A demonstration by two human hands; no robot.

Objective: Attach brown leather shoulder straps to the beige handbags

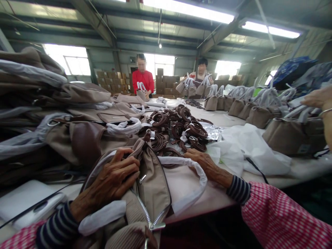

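A taupe handbag with ribbed fabric lies open in front of me, its silver zipper parted and the lining showing. My left hand is closed on the bag's upper edge, fingers bent over the fabric. White wrapping covers the bag's handles. Beyond the bag is a heap of coiled dark brown straps with metal clips. My right hand reaches to the near edge of that heap, fingers stretched out and their tips partly hidden; I see nothing held in it.
Stacked taupe bags rise at the left. Finished-looking small bags line the right side, near white wrapping sheets. Another person's hand enters at far right. Two people stand across the table, with cartons behind.
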